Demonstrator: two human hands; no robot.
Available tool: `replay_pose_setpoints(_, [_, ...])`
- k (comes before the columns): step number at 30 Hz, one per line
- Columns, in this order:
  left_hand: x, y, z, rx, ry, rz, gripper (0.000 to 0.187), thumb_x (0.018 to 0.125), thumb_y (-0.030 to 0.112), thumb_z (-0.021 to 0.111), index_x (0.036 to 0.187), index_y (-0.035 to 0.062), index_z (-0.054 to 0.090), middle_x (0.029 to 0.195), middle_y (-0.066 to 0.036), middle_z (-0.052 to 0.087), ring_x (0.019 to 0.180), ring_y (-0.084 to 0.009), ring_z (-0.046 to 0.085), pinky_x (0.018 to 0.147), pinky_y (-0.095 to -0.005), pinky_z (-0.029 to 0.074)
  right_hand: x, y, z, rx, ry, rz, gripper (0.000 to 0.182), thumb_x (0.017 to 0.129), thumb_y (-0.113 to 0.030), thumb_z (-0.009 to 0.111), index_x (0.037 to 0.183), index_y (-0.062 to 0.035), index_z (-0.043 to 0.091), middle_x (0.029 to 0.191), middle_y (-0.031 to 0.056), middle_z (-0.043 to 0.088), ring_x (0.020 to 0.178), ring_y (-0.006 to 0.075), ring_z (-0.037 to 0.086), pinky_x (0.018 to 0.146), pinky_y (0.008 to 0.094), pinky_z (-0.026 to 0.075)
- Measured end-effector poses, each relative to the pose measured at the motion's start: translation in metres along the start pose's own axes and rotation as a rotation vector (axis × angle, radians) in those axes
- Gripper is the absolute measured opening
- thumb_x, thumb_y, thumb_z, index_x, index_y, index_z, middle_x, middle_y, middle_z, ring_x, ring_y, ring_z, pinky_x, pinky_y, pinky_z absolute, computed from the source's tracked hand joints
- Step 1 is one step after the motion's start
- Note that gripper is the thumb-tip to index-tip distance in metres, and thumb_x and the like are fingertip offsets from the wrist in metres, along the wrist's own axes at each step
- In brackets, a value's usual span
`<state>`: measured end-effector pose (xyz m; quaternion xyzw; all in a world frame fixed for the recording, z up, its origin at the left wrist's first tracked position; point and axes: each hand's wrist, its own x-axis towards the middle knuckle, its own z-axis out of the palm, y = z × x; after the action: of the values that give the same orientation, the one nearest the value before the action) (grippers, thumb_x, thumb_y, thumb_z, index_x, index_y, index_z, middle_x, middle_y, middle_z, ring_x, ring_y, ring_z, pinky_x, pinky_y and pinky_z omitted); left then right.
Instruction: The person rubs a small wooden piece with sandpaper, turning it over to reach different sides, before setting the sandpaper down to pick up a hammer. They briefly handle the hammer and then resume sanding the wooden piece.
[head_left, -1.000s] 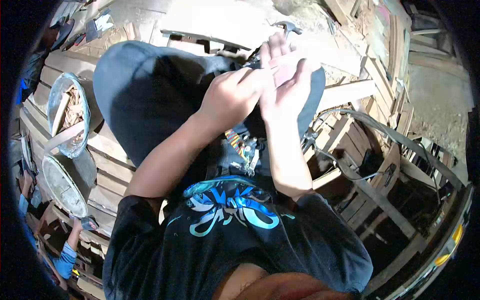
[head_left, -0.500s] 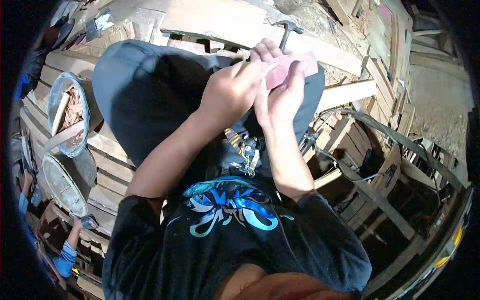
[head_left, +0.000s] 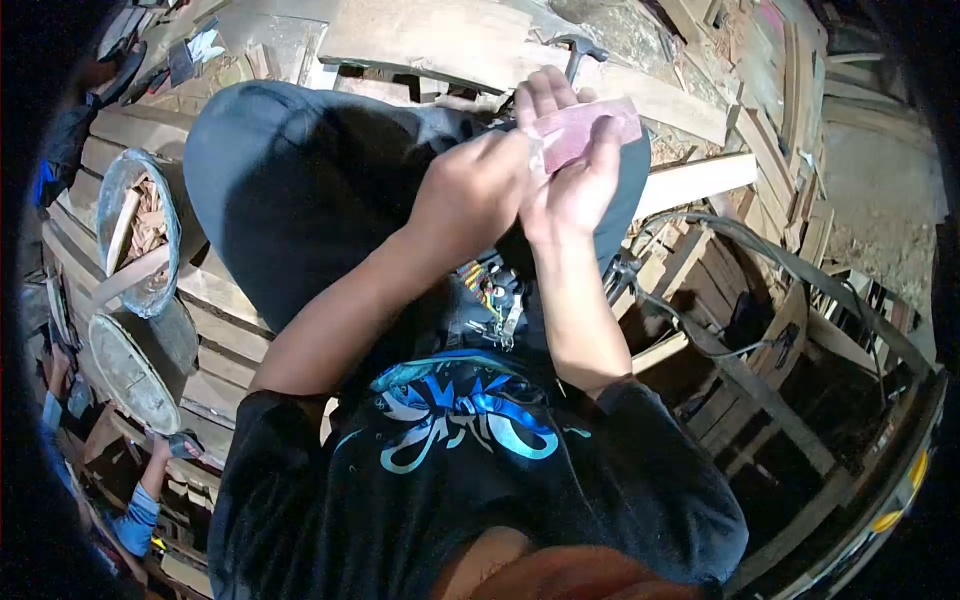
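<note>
A flat pink rectangular piece (head_left: 580, 132), pale along its left end, lies across the palm of my right hand (head_left: 572, 190). That palm faces up, with the thumb pressed on the piece and the fingers reaching out behind it. My left hand (head_left: 472, 190) is closed, knuckles up, its fingertips right at the pale left end of the piece. What the left fingers pinch is hidden, and I cannot tell what it is. Both hands are above my lap, between dark trouser legs (head_left: 290, 170). Just beyond the right fingers lies a hammer (head_left: 578, 50).
Wide boards (head_left: 420, 40) lie in front of my legs. At left are a bucket of wood scraps (head_left: 168, 205) and a tipped bucket (head_left: 135, 365). Another person's hand (head_left: 180, 445) shows at lower left. A strap-like curved band (head_left: 830, 290) crosses the timber at right.
The pink piece has tilted and shifted slightly right, showing more of its face. My right fingers have shifted with it. My left hand remains closed at its left end.
</note>
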<state>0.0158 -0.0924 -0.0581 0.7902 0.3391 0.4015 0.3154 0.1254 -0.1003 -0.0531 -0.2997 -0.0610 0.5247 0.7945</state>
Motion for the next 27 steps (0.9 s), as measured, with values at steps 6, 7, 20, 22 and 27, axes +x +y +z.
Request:
replay_pose_setpoints(6, [0.001, -0.001, 0.004, -0.072, 0.038, -0.075, 0.014, 0.082, -0.001, 0.059, 0.096, -0.0008, 0.062, 0.087, -0.019, 0.063, 0.078, -0.0372, 0.063, 0.07, -0.0405, 0.053, 0.001, -0.001, 0.003, -0.051, -0.027, 0.016, 0.041, 0.104, -0.042, 0.03, 0.122, -0.0056, 0.039, 0.129, 0.0275, 0.05, 0.121, 0.0405, 0.05, 0.109, 0.0511, 0.036])
replay_pose_setpoints(7, [-0.003, 0.001, 0.006, -0.025, -0.029, 0.045, 0.012, 0.082, 0.0, 0.059, 0.094, -0.0012, 0.062, 0.084, -0.019, 0.063, 0.077, -0.0374, 0.063, 0.067, -0.0409, 0.051, -0.004, -0.001, 0.0, -0.043, -0.01, 0.0, 0.041, 0.104, -0.041, 0.03, 0.122, -0.0056, 0.039, 0.129, 0.0277, 0.05, 0.121, 0.0404, 0.05, 0.109, 0.0508, 0.036])
replay_pose_setpoints(20, [0.001, 0.005, 0.004, -0.008, -0.021, 0.05, 0.006, 0.082, 0.0, 0.059, 0.088, -0.0007, 0.06, 0.081, -0.018, 0.062, 0.072, -0.0365, 0.063, 0.063, -0.041, 0.052, -0.005, -0.002, 0.009, -0.036, 0.016, -0.024, 0.041, 0.106, -0.036, 0.022, 0.124, -0.0037, 0.039, 0.129, 0.0273, 0.049, 0.121, 0.0391, 0.05, 0.109, 0.0501, 0.037])
replay_pose_setpoints(22, [0.005, -0.001, 0.002, 0.02, 0.048, 0.062, 0.007, 0.082, 0.001, 0.059, 0.089, -0.0001, 0.06, 0.082, -0.018, 0.062, 0.073, -0.0364, 0.063, 0.063, -0.0409, 0.052, -0.005, 0.0, -0.001, 0.016, -0.039, -0.036, 0.041, 0.105, -0.036, 0.022, 0.124, -0.0036, 0.038, 0.129, 0.028, 0.049, 0.122, 0.0395, 0.049, 0.109, 0.0506, 0.037])
replay_pose_setpoints(27, [-0.004, 0.001, 0.008, 0.031, -0.056, 0.025, 0.014, 0.081, 0.001, 0.06, 0.094, -0.0001, 0.062, 0.083, -0.018, 0.063, 0.074, -0.0363, 0.064, 0.064, -0.0408, 0.053, -0.005, -0.001, 0.0, -0.011, -0.008, -0.053, 0.04, 0.105, -0.037, 0.024, 0.122, -0.0035, 0.039, 0.132, 0.0288, 0.047, 0.126, 0.042, 0.046, 0.111, 0.0512, 0.033])
